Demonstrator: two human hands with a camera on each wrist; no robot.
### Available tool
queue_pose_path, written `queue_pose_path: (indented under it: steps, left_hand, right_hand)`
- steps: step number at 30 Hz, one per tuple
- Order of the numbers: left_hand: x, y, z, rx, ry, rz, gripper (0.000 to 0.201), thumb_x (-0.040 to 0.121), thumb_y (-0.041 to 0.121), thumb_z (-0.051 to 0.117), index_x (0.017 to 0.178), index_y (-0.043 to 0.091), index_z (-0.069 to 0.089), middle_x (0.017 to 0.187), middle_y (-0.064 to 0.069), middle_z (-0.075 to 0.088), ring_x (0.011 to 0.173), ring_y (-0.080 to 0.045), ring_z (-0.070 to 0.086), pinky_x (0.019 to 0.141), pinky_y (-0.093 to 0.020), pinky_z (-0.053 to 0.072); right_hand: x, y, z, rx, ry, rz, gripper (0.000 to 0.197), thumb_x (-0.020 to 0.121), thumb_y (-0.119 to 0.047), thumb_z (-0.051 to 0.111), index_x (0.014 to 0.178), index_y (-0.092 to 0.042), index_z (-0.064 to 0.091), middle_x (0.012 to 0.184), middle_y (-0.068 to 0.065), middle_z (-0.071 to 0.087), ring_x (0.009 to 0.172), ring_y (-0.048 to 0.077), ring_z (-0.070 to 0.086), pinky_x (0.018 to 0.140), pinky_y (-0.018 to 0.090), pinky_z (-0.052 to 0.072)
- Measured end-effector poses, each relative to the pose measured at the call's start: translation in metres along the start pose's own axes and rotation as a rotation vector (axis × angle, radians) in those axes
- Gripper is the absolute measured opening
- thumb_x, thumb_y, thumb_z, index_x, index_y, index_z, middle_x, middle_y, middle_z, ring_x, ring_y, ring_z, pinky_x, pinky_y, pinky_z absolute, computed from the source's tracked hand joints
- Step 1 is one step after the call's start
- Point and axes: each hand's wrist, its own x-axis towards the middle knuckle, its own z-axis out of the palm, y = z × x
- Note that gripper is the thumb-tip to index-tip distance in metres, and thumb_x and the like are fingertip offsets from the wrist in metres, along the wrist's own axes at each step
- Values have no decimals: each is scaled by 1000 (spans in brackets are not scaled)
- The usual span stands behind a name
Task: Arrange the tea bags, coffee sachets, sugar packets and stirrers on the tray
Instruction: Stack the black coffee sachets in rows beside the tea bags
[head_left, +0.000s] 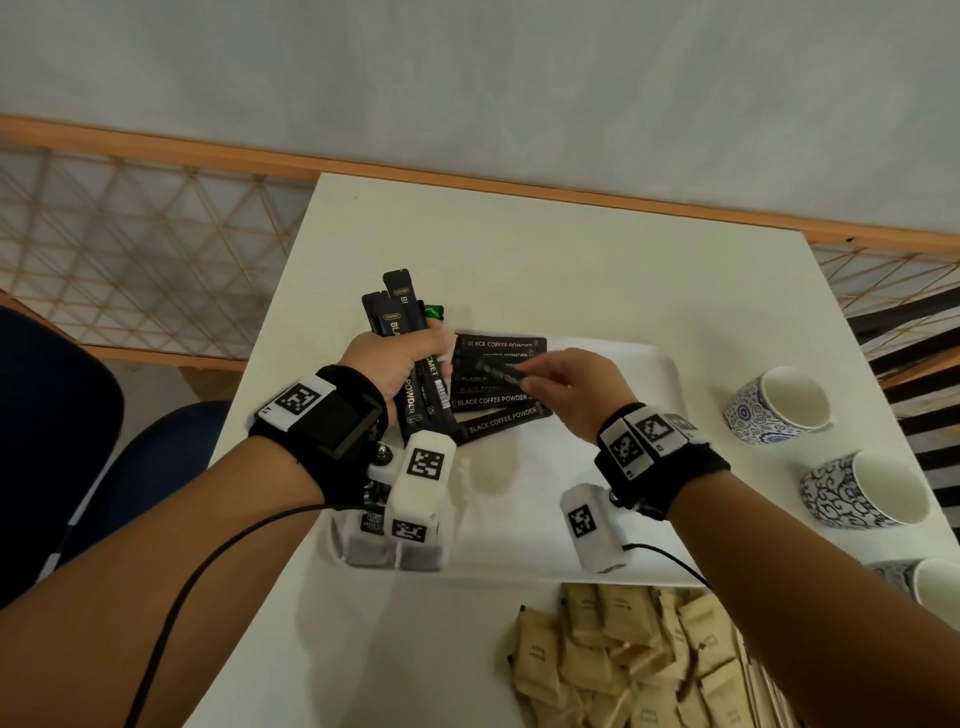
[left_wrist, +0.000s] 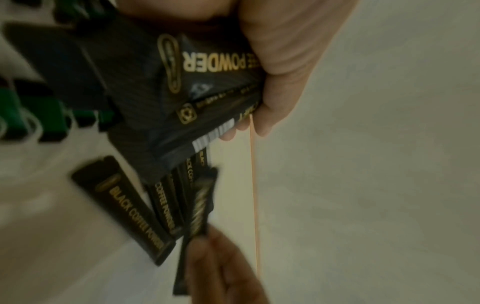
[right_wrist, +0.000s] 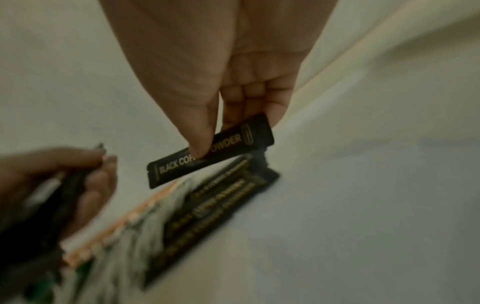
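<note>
Sachets (head_left: 410, 364) fill my left hand (head_left: 395, 364), fingers curled round them; my right hand (head_left: 576, 389) pinches one sachet (right_wrist: 210, 152) above the row (head_left: 498, 400) on the tray (head_left: 654, 374).

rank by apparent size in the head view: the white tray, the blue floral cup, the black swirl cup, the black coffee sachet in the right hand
1. White plastic tray, clearly largest.
2-3. Black swirl-patterned cup and blue floral ceramic cup: alike; the swirl cup sits nearer the camera, so unranked.
4. Black coffee sachet pinched by the right hand, smallest.
</note>
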Motion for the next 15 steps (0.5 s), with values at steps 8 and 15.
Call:
queue_pose_path:
  steps: [8,15]
  left_hand:
    - [-6,-5,-1,38,-11,-88,6,79,8,72,81,8,66,73,-10,65,61,-20,65,61,-34,57]
    - [-29,-40,18,79,-120,-245,22,81,9,70,99,-1,66,93,-17,68,70,-26,67,66,-37,57]
  right_hand:
    - [-5,8,10,-281,-212,-32,16,84,-27,67,100,-28,74,88,-10,60,87,12,57,83,26,46]
    - [3,14,11,-253,-41,-83,19,84,-25,67,103,-27,67,94,-6,57,88,11,52,79,25,43]
